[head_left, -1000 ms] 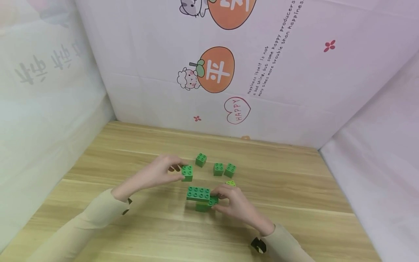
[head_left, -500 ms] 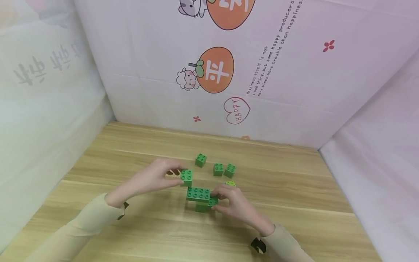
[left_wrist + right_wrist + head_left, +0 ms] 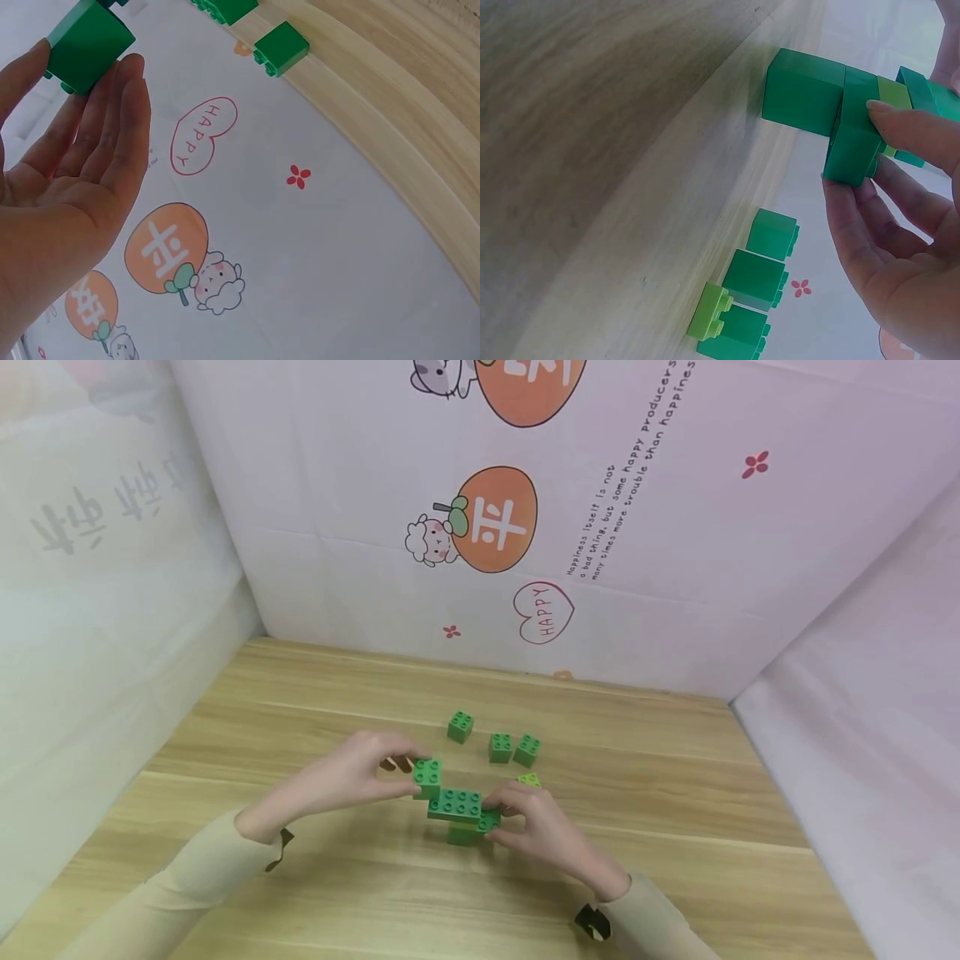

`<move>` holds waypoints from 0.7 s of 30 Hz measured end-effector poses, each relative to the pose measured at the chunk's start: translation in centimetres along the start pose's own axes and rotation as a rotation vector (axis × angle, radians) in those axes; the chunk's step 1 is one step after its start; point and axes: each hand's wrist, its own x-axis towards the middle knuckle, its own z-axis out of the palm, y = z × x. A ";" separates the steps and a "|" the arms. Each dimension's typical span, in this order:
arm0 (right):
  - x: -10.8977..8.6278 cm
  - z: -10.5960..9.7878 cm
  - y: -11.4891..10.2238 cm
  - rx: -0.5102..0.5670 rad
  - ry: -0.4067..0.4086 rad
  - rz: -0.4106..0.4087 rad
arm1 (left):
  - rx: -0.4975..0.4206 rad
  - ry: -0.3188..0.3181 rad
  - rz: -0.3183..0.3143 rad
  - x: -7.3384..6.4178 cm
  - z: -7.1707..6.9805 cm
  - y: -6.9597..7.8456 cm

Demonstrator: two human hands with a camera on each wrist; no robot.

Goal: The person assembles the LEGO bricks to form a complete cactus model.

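My left hand (image 3: 371, 768) pinches a green two-by-two toy building brick (image 3: 427, 779) between thumb and fingers. The brick overlaps the left end of a long green eight-stud brick (image 3: 454, 804); whether they touch I cannot tell. That long brick tops a small stack, above a lime layer (image 3: 894, 93). Lower in the stack, a dark green brick (image 3: 853, 131) sticks out sideways, and my right hand (image 3: 543, 827) grips it with thumb and fingers. The stack's bottom green brick (image 3: 804, 90) stands on the table. In the left wrist view, the pinched brick (image 3: 88, 46) shows its smooth sides.
Behind the stack, loose green bricks lie on the wooden table (image 3: 337, 893): one farther left (image 3: 461, 727) and a close pair (image 3: 501, 747). A lime brick (image 3: 528, 780) sits partly hidden behind the right hand. Printed white cloth (image 3: 637, 635) walls off the back and sides.
My left hand has brought the pinched brick down toward the near side, to the left end of the stack's top. The right hand stays where it was, gripping the stack.
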 end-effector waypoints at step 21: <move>-0.1 0.0 0.0 0.007 0.002 -0.005 | 0.031 -0.012 0.050 -0.6 0.3 0.6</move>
